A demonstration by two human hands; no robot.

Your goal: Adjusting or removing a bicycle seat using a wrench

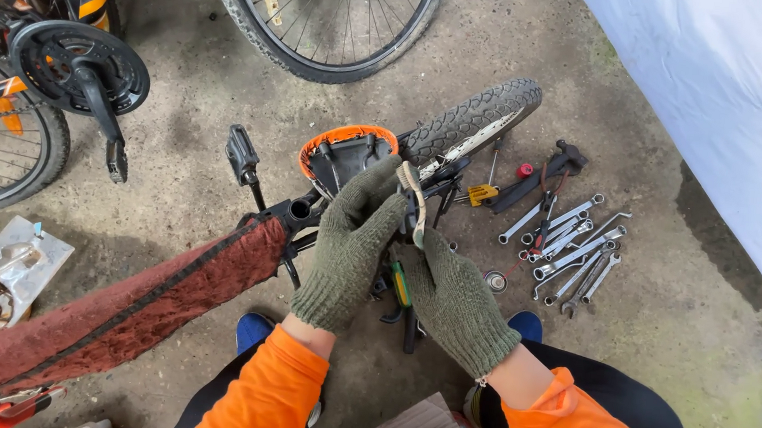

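1. Head view: a person in orange sleeves and green knit gloves crouches over an upturned bicycle on a concrete floor.
2. The only container is a clear plastic tray (2,285) at the left, lying on the floor; it holds a rusty coiled chain and some small dark bits.
3. The left hand (355,239) is curled, its fingers closed around the upper end of a pale curved lever (412,203).
4. The right hand (456,300) is also closed, gripping the lever's lower end; the two gloves touch each other.
5. The lever sits above the bike's frame, just in front of the orange-rimmed saddle (347,155); its long axis runs near upright in the picture, top end toward the rear tyre (474,121).
6. The padded red frame tube (130,306) runs diagonally from lower left up to the saddle.
7. Wrenches (569,246) lie fanned out on the floor to the right, well apart from the hands.
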